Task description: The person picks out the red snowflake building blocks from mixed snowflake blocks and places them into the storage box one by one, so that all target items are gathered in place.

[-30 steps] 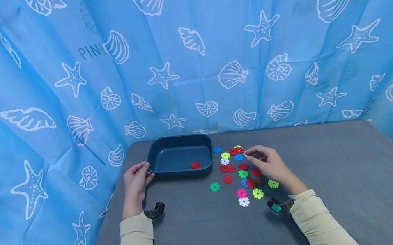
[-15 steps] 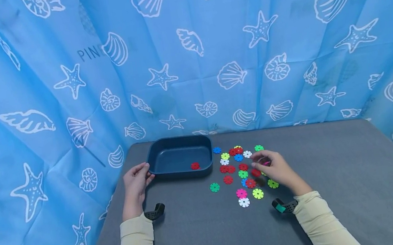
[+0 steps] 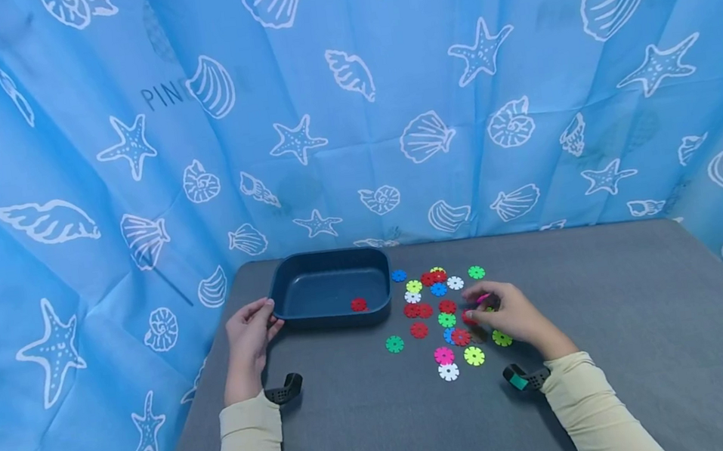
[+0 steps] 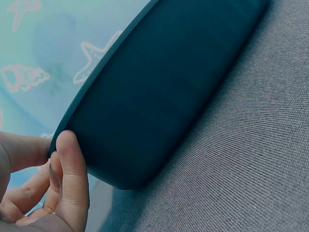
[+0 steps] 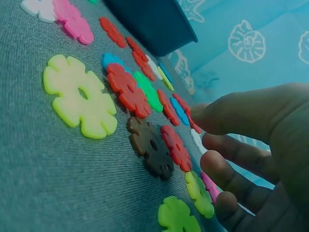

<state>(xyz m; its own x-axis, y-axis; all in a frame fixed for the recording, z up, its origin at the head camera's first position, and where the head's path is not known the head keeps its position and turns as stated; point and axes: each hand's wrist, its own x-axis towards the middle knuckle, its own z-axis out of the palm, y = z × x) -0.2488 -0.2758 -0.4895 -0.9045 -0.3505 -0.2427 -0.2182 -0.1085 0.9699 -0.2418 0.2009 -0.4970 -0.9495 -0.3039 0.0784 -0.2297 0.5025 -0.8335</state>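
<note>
Two arms [image 3: 252, 449] extended forward; left fingers [image 4: 72, 166] pinching tray rim [image 3: 326, 319]; right fingers [image 5: 219, 166] apart, curved beside notched discs [image 3: 474, 356].

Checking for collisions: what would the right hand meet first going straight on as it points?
Probably the red disc ahead of the right hand, beside the brown disc; depth is unclear.

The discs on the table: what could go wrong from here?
A red disc overlaps a blue disc, so both might lift together. The right hand hovers over crowded discs and could nudge some. The left hand pinches one end of the box, so a tug might tip it.
</note>
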